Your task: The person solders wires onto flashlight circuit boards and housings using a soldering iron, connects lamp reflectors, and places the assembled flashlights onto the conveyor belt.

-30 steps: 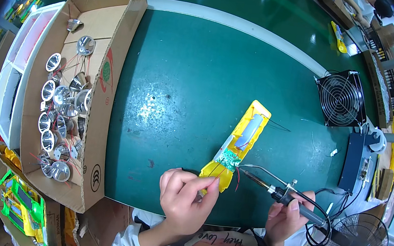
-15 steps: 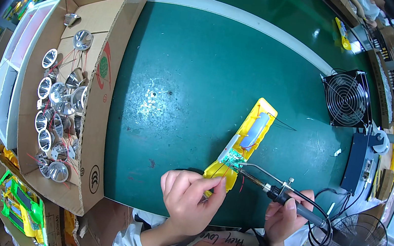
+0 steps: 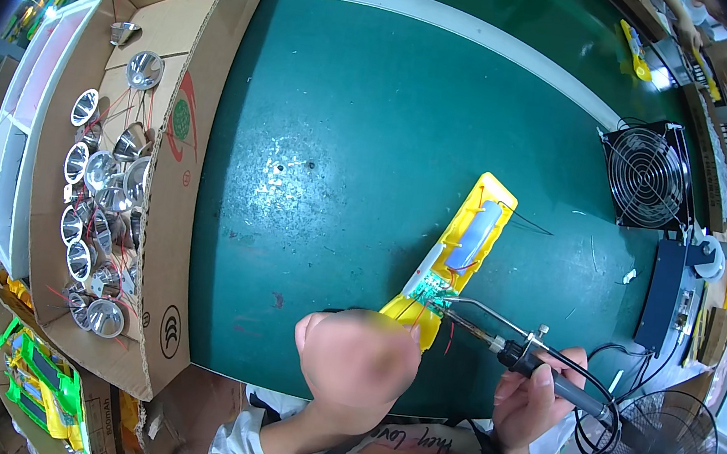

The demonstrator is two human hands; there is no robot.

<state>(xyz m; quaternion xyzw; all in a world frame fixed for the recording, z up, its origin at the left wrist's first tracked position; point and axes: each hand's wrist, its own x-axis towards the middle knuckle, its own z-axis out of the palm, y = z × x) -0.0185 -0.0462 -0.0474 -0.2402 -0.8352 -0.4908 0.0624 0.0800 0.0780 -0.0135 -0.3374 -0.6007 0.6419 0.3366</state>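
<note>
Far left of the left hand (image 3: 360,360) stands a cardboard box (image 3: 187,204) of reflectors (image 3: 94,219); beyond the right hand (image 3: 533,405), a black fan (image 3: 648,175). Green table (image 3: 366,136) between is open. Left hand pinches the yellow casing (image 3: 456,258) end — right hand grips a soldering iron (image 3: 538,365), tip on its circuit board (image 3: 431,289).

Cardboard box (image 3: 187,204) of reflectors (image 3: 100,169); black fan (image 3: 648,175); perhaps power supply (image 3: 662,294).

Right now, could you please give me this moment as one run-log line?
left hand: holds yellow housing | right hand: grips soldering iron, tip at green circuit board | surface: green table
</note>
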